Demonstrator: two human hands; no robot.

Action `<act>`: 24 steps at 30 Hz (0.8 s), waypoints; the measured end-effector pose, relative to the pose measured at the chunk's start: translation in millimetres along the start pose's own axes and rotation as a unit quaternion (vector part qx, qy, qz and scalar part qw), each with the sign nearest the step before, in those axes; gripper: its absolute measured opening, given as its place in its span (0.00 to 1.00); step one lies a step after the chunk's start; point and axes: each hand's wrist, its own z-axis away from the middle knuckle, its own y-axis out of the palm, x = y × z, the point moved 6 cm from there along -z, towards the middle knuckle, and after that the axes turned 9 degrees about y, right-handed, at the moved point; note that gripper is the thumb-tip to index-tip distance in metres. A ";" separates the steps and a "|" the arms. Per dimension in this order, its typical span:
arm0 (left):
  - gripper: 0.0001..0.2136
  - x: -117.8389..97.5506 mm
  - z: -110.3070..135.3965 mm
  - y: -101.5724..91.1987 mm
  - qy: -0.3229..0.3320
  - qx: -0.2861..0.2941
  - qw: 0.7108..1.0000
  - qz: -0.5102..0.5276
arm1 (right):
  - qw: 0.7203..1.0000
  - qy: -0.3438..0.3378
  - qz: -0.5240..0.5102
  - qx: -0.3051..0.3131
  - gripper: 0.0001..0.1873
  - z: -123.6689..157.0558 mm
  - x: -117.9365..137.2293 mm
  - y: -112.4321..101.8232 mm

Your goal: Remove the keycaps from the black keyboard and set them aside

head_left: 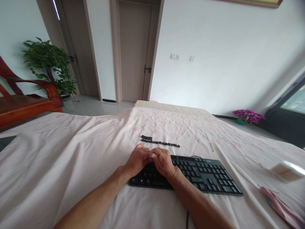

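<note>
A black computer keyboard [202,175] lies on the pink-white cloth. Over its upper left part, my left hand [140,159] and my right hand [163,161] meet, their fingers curled and touching. Whatever is between the fingertips is hidden by the hands, so I cannot tell what they hold. Just beyond them, several loose black keycaps [162,143] lie in a row, with a shorter row of keycaps [146,137] behind its left end.
On the right lie a cotton swab [212,147], a clear container of swabs [289,171] and a brush-like tool with a pink handle [281,203]. A cable [187,220] runs toward me. A wooden chair [30,92] stands at the far left.
</note>
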 end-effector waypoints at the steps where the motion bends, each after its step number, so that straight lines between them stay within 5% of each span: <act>1: 0.13 -0.2 0.1 0.1 0.002 0.001 1.000 0.000 | 1.000 -0.002 -0.002 -0.002 0.19 0.2 0.4 -0.3; 24: 0.16 -11.4 -0.2 -1.1 0.068 0.001 0.998 -0.014 | 0.999 -0.045 -0.016 -0.027 0.20 3.9 11.1 -6.2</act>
